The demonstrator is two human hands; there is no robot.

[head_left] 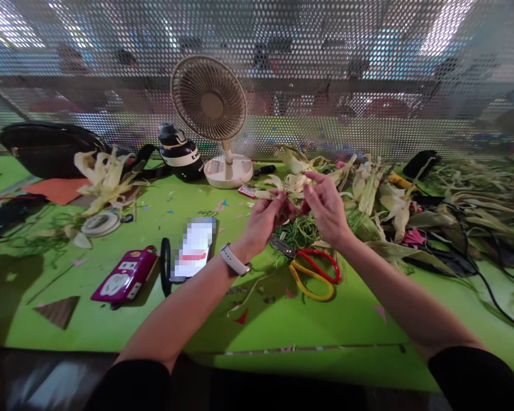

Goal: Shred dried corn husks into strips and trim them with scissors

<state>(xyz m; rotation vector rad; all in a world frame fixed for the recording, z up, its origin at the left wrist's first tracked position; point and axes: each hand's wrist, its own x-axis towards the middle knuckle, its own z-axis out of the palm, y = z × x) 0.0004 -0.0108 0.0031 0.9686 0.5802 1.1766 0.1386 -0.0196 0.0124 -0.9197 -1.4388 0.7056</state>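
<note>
Above the table, my left hand (265, 220) is closed round the base of a pale corn husk flower (292, 184), with strips spreading out from it. At the flower's right side is my right hand (325, 208), its thumb and forefinger bent about a pale petal. The exact contact there is small and partly hidden. Below both hands lies a tangle of green string (302, 231). Scissors (310, 274) with one red and one yellow handle rest just in front of it. Loose corn husks (368, 191) are heaped beyond my right hand.
A phone (195, 248), a purple case (126, 277) and a tape roll (100, 224) lie to the left. Behind stand a fan (209, 103), a black bottle (180, 151) and another husk flower (105, 177). Black cables (480, 268) run along the right. A perforated screen (325, 85) backs the table.
</note>
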